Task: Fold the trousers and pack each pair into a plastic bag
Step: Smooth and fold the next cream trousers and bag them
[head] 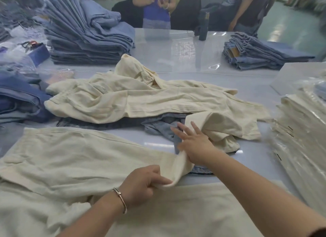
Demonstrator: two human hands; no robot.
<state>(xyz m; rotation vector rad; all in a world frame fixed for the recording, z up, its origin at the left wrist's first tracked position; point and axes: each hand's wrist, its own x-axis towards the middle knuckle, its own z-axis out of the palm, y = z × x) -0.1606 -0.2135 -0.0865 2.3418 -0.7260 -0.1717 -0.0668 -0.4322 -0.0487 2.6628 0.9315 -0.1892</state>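
The left hand (142,185) is curled, thumb and fingers pinched shut, wrist ringed by a bracelet (120,199). The right hand (194,145) is laid flat, fingers spread, forearm extended forward.

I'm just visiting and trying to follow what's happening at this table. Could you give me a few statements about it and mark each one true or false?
1. The left hand pinches a fold of the cream trousers nearest the camera. True.
2. The right hand is clenched in a fist. False: its fingers are spread out, resting on the cloth.
3. The tall stack of folded jeans stands at the far left of the table. True.
4. The bracelet is on the right wrist. False: it is on the left wrist.
5. The bagged cream trousers are stacked at the left edge. False: they lie at the right.
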